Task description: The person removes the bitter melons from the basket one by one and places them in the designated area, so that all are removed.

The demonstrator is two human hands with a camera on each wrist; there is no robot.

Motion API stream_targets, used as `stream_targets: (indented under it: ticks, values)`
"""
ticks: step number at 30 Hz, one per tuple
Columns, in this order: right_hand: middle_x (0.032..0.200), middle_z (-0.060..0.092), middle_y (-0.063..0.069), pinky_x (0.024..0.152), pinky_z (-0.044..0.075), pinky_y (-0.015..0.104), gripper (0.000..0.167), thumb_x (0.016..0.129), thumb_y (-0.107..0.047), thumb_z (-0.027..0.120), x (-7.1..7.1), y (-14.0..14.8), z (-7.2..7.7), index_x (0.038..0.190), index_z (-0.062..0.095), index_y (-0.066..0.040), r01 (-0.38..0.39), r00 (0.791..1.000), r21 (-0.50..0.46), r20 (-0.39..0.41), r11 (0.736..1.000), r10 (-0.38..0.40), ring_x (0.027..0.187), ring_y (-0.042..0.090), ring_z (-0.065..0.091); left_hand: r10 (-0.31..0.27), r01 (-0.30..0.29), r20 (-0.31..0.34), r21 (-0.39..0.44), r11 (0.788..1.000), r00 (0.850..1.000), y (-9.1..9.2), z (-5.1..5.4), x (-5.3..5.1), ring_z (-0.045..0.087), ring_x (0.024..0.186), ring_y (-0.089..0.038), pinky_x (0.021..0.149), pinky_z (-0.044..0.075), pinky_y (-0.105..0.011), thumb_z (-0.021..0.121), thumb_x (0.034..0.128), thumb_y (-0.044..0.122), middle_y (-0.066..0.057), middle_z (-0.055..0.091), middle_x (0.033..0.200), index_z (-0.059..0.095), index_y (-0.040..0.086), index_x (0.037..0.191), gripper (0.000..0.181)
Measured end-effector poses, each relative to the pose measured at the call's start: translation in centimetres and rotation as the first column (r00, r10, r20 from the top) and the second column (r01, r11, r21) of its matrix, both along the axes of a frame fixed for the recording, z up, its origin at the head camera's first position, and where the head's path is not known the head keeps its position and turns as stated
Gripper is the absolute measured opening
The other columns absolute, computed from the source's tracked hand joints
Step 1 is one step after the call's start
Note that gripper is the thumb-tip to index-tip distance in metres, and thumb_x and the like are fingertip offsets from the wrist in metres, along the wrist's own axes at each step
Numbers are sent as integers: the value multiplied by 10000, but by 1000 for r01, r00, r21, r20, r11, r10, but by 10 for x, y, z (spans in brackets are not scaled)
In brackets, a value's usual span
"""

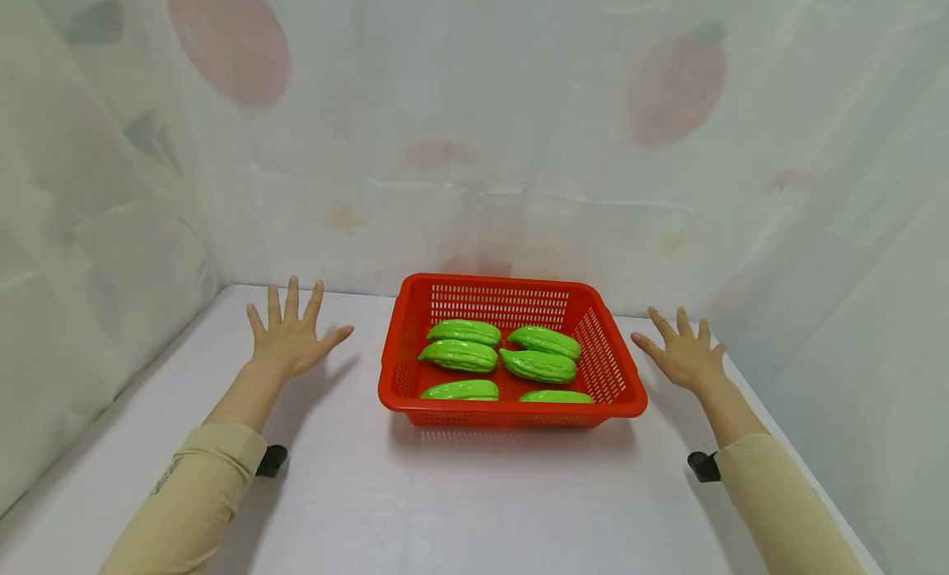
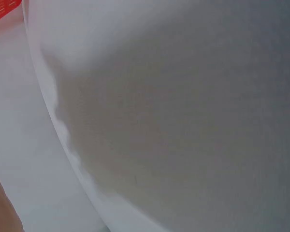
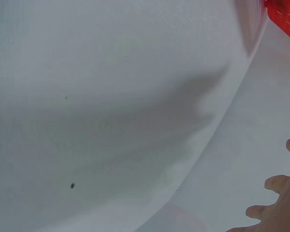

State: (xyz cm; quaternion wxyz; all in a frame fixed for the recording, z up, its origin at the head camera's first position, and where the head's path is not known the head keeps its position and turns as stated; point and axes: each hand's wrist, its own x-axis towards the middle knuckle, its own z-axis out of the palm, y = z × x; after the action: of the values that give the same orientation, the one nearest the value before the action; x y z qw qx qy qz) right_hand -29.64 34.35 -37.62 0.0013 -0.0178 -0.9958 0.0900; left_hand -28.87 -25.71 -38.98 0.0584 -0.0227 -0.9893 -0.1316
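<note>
A red plastic basket (image 1: pixel 511 408) with slotted sides stands on the table in the head view. Inside lie several bright green bitter melons (image 1: pixel 460 356), in two columns; the front ones are partly hidden by the near rim. To the basket's left, my left hand (image 1: pixel 292 340) is held with its fingers spread, touching nothing. On the other side, my right hand (image 1: pixel 685 357) is likewise spread and apart from the basket. The left wrist view catches only an edge of the left hand (image 2: pixel 2 208); several fingers of the right hand (image 3: pixel 280 203) show in the right wrist view.
A white cloth covers the table (image 1: pixel 474 509). Behind it hangs a pale curtain (image 1: pixel 504 105) with faint fruit prints, and more sheeting closes off both sides. Black wrist mounts (image 1: pixel 272 460) stick out by the sleeves.
</note>
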Motion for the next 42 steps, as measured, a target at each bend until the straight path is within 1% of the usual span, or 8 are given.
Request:
stream_targets:
  ticks: [14,20,25,28,32,35,39,42]
  values:
    - [1591,50,363,1025,61,868,914,912,-779,282,-1,0,4,1589,140,-180,-11,1000,-13,-24,1000,10,1402,687,28,-4,4,-13,3,1000,1000,4,2,-2,-217,1471,-539,1069,-205,-767,359,927,736,-265,-188,1622,-61,182,1596,965]
    - [1585,112,370,1011,198,840,886,936,-725,352,-2,-4,26,1595,124,-179,-45,996,-57,-76,997,40,1387,683,130,4,0,-65,53,999,998,7,9,-4,-95,1503,-523,1114,-137,-754,337,937,733,-282,-59,1639,-36,129,1597,969]
    - [1559,240,364,1039,249,790,834,963,-599,471,-4,-14,56,1579,202,-105,-116,973,-178,-219,977,76,1377,647,231,-14,31,-77,230,973,997,17,23,-5,70,1467,-571,1140,63,-742,342,978,656,-350,112,1598,33,8,1579,936]
    - [1558,301,320,1084,249,748,803,965,-537,518,-8,-25,75,1562,251,-72,-156,955,-265,-285,952,77,1403,582,266,-34,48,-42,407,912,999,26,32,-4,230,1405,-580,1112,234,-702,359,1003,578,-384,256,1533,135,-47,1552,862]
    - [1542,349,293,1109,281,700,736,971,-470,543,-11,-45,97,1530,321,-46,-211,943,-355,-320,911,94,1413,518,312,-97,23,76,661,750,992,37,43,-4,438,1314,-474,1100,403,-573,404,1018,479,-318,366,1507,202,-3,1547,744]
    - [1536,370,277,1111,308,678,687,973,-446,552,-12,-63,111,1510,364,-62,-245,941,-419,-320,874,111,1406,510,338,-165,-25,165,776,631,972,46,47,-4,527,1206,-350,1078,475,-475,450,1018,408,-252,364,1540,190,82,1571,693]
    - [1548,383,229,1124,326,654,641,968,-445,566,-16,-87,123,1491,402,-113,-277,946,-509,-294,815,137,1429,480,340,-231,-75,230,844,531,945,55,47,-7,547,1095,-232,1055,502,-428,498,1010,327,-215,348,1558,177,189,1587,675]
    - [1539,403,205,1138,326,633,597,964,-423,584,-22,-104,127,1464,440,-131,-303,946,-568,-279,766,167,1437,446,351,-273,-98,249,878,469,929,59,44,-8,550,1108,-246,1076,483,-442,519,1001,281,-210,324,1557,161,231,1590,691]
